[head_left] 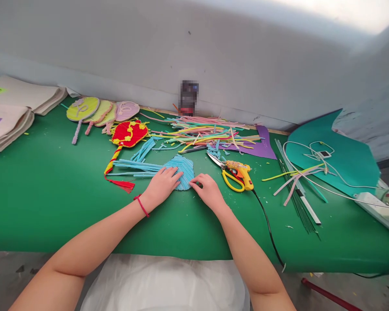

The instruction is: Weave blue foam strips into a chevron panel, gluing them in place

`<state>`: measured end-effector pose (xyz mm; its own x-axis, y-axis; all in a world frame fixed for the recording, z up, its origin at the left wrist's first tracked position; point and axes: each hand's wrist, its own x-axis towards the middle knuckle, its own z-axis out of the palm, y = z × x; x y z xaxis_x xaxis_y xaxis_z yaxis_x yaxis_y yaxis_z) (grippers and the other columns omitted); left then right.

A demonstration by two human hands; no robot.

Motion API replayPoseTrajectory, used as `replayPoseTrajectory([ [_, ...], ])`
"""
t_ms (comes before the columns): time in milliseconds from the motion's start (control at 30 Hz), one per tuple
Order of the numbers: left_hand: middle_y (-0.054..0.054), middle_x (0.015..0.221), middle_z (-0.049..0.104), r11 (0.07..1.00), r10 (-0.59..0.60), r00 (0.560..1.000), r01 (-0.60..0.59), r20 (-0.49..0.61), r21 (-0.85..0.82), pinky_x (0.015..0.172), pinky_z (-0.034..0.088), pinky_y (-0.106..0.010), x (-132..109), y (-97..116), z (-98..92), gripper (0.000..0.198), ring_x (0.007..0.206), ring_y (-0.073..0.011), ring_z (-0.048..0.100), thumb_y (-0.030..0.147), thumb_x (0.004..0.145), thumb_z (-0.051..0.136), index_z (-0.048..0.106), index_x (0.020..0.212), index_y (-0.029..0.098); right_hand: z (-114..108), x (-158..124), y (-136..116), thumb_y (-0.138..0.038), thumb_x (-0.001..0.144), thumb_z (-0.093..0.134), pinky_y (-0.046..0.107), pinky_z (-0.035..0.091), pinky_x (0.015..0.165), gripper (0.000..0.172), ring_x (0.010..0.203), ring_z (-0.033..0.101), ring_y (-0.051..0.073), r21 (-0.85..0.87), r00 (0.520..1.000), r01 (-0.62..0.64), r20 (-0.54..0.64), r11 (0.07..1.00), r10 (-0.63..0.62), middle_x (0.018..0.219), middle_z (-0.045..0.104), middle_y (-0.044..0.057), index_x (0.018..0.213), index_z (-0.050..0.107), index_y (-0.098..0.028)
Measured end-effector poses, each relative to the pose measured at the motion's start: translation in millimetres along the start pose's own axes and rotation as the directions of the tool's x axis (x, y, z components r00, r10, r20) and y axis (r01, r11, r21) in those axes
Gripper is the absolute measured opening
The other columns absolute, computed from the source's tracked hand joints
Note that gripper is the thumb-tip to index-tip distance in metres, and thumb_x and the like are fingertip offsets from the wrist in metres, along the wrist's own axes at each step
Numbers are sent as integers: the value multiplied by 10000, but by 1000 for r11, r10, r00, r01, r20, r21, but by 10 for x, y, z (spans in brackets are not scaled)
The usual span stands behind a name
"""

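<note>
Blue panel lies between the surface's front and back edges, your left hand, fingers open, seemingly steadying it while your right hand pinches its rim

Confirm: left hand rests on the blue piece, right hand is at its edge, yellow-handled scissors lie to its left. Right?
One error: the yellow-handled scissors lie to the right of the blue piece, per the head view. Left hand on it and right hand at its edge: correct.

- Left hand: palm down, fingers extended.
- Right hand: fingers curled, thumb near the index fingertip.
- Left arm and right arm: bare, reaching forward (converging inward).
</note>
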<state>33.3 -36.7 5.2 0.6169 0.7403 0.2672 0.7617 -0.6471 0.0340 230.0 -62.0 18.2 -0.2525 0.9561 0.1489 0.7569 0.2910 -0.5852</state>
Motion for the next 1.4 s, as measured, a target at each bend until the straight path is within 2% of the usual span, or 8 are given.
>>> replayPoseTrajectory([
  [300,-134,1271,567,999,-14,999,16,42,-33,1011,378,-446,13,11,-26,309,1204,-283,498,268,923,439,599,1169,171,37,6,44,-222,876,549,328,446,788,113,830,565,184,8,995,48,-87,999,-47,839,643,36,835,653,-210],
  [433,-133,1304,544,999,-23,997,25,68,-37,1034,359,-446,17,12,-36,332,1230,-279,476,273,934,411,588,1195,167,87,19,97,-226,880,545,336,449,773,128,830,563,192,-41,993,85,-78,996,-88,839,650,44,829,662,-212],
  [667,-135,1333,516,996,-20,997,26,76,-86,1040,363,-440,14,-33,19,337,1256,-274,448,279,929,427,579,1207,165,101,26,85,-240,882,552,337,448,771,131,835,569,189,-58,980,139,-132,989,-146,849,658,42,851,678,-220],
  [933,-137,1344,504,991,-20,997,29,72,-128,1051,357,-448,16,-70,49,335,1260,-276,446,279,920,451,578,1207,162,123,9,29,-259,915,502,341,442,809,199,910,584,179,-103,947,283,-126,954,-295,1021,702,41,976,687,-224],
  [1100,-141,1339,508,991,-6,998,16,67,-137,1049,357,-443,17,-72,40,328,1257,-265,448,273,925,432,582,1195,159,132,1,18,-244,923,485,349,438,872,213,980,600,178,-146,919,370,-84,918,-384,960,727,29,996,686,-235],
  [1267,-124,1354,507,994,-14,995,25,101,-109,1063,334,-442,27,-54,12,333,1274,-265,434,273,927,428,574,1206,164,156,6,30,-201,921,475,379,439,917,222,1040,603,192,-206,914,372,-91,905,-396,967,728,36,958,692,-231],
  [1400,-98,1379,500,996,-30,992,39,119,-75,1084,300,-460,30,-9,-35,380,1292,-247,423,254,946,367,507,1287,160,155,7,37,-187,910,490,394,445,936,211,1016,622,194,-220,919,355,-95,909,-382,958,730,30,937,695,-232],
])
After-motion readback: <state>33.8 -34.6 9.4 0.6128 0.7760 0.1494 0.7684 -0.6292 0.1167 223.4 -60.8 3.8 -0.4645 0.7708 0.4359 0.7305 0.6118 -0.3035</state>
